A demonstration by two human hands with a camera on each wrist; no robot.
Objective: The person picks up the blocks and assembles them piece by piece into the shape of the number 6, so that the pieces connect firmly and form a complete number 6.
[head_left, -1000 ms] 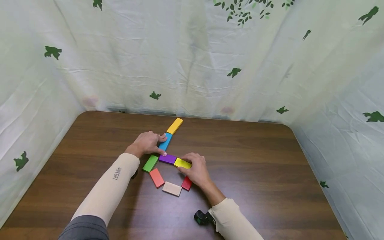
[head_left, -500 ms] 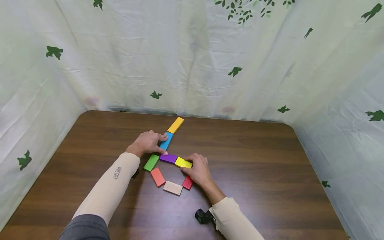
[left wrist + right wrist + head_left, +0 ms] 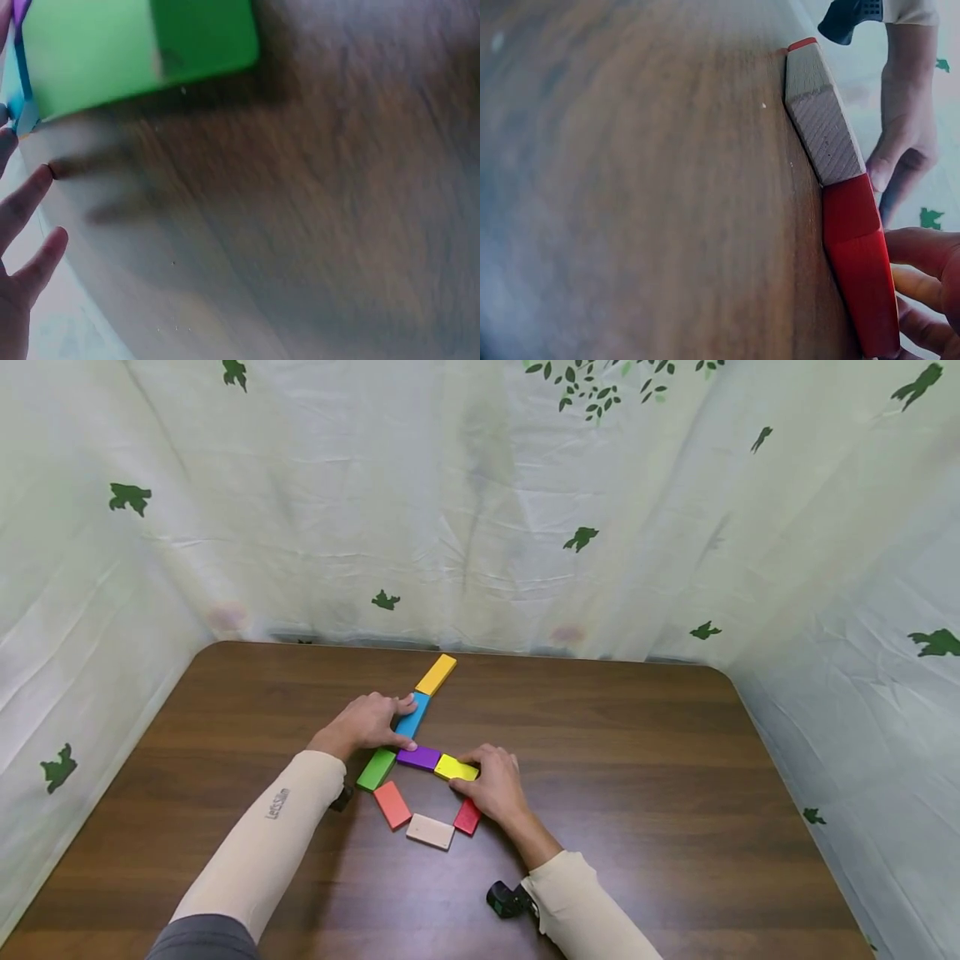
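Note:
My left hand (image 3: 367,720) reaches over the wooden blocks with fingers spread. Its thumb tip touches the purple block (image 3: 417,758) and a fingertip rests on the blue block (image 3: 413,714). In the left wrist view two fingers extend beside the green block (image 3: 97,56), off the blocks. My right hand (image 3: 497,785) pinches the yellow block (image 3: 453,767) between thumb and fingers, at the purple block's right end. Just below that hand is the red block (image 3: 467,817), partly covered by it. The right wrist view shows the red block meeting a plain wood block (image 3: 825,127).
An orange-yellow block (image 3: 437,675) continues the line beyond the blue one, close to the table's far edge. A salmon block (image 3: 393,805) lies left of the plain block. The brown table (image 3: 637,793) has white leaf-print curtains (image 3: 465,510) around it.
The head view has shifted slightly. Both hands stay in place on the blocks, and the layout of the blocks looks the same.

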